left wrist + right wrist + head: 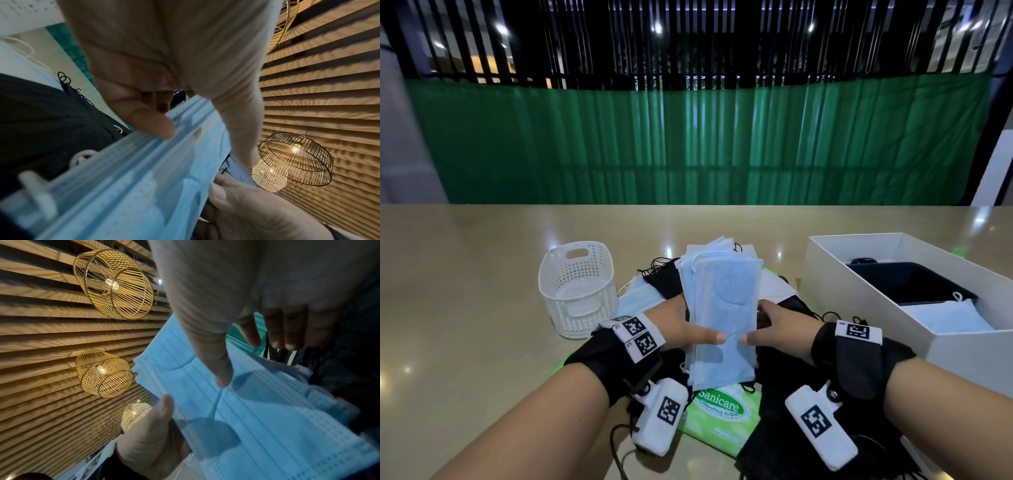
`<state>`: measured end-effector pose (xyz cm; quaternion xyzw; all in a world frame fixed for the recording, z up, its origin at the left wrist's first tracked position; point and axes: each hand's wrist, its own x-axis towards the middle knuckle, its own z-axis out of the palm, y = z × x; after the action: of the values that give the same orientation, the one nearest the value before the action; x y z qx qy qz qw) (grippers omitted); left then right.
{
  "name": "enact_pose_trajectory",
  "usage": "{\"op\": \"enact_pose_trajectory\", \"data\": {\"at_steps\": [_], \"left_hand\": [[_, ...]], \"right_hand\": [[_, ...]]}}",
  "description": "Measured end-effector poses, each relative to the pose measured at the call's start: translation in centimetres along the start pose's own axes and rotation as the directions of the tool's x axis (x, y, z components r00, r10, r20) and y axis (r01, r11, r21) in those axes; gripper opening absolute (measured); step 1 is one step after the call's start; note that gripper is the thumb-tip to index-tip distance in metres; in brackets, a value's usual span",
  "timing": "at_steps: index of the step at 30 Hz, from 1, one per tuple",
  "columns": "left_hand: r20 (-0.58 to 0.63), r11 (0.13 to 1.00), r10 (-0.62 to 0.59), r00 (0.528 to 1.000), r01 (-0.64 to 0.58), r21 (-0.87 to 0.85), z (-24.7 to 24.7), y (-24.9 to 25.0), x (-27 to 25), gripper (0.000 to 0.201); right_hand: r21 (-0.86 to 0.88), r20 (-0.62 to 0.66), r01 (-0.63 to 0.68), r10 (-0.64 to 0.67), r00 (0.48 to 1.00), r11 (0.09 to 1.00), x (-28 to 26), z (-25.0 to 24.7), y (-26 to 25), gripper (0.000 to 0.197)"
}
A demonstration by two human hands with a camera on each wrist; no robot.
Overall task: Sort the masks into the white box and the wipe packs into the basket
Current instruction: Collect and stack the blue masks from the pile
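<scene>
Both hands, left (681, 329) and right (774, 325), pinch a blue mask stack (722, 308) at frame centre, thumbs on top. Basket (577, 291) centre-left; white box (866, 301) right; wipes (722, 414) lower centre.

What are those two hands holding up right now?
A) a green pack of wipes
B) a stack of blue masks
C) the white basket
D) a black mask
B: the left hand and right hand both grip a stack of blue masks above the table.
</scene>
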<state>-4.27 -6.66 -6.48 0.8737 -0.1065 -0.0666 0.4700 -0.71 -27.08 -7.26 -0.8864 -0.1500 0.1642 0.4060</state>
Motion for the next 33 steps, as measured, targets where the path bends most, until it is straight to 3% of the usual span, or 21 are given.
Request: {"op": "enact_pose_trajectory", "data": {"at_steps": [3,6,10,14,17,22,26,28,30,33], "left_hand": [[0.018,1.000,-0.029,0.999,0.029,0.008,0.3,-0.4,-0.1,0.077],[0.058,0.999,-0.036,0.998,0.035,0.015,0.3,-0.6,-0.2,0.068],[0.039,0.997,-0.019,0.999,0.016,0.069,-0.1,-0.8,-0.1,0.060],[0.021,0.989,0.014,1.000,-0.017,0.148,-0.7,-0.8,0.0,0.066],[0.076,0.997,0.052,0.996,-0.056,0.055,-0.8,-0.3,-0.3,0.055],[0.118,0.991,0.124,0.985,-0.116,-0.072,-0.4,0.3,-1.0,0.057],[0.111,0.985,0.144,0.983,-0.131,-0.113,-0.3,0.2,-1.3,0.058],[0.124,0.984,0.153,0.980,-0.139,-0.115,-0.4,0.2,-1.4,0.055],[0.113,0.982,0.152,0.982,-0.137,-0.130,-0.8,0.1,-1.4,0.050],[0.082,0.974,0.177,0.981,-0.162,-0.160,-1.2,0.6,-1.5,0.051]], "right_hand": [[0.061,0.088,0.045,-0.051,0.995,0.997,-0.5,0.7,-0.1,0.057],[0.167,0.099,0.045,-0.062,0.993,0.985,-0.4,1.7,-0.5,0.066],[0.315,0.097,0.064,-0.099,0.990,0.947,0.0,2.4,-1.3,0.051],[0.329,0.125,0.116,-0.165,0.978,0.937,-0.5,1.8,-2.2,0.056],[0.324,0.175,0.073,-0.136,0.975,0.943,-0.6,2.1,-1.9,0.082],[0.302,0.171,0.091,-0.148,0.974,0.949,-0.9,2.1,-1.9,0.060],[0.360,0.226,0.049,-0.138,0.964,0.932,-0.9,2.6,-1.7,0.072],[0.315,0.184,0.063,-0.126,0.975,0.947,-0.7,2.6,-1.9,0.076],[0.301,0.116,0.077,-0.117,0.986,0.950,-0.3,2.3,-2.0,0.093],[0.349,0.065,0.108,-0.139,0.988,0.931,-0.5,1.7,-2.7,0.090]]}}
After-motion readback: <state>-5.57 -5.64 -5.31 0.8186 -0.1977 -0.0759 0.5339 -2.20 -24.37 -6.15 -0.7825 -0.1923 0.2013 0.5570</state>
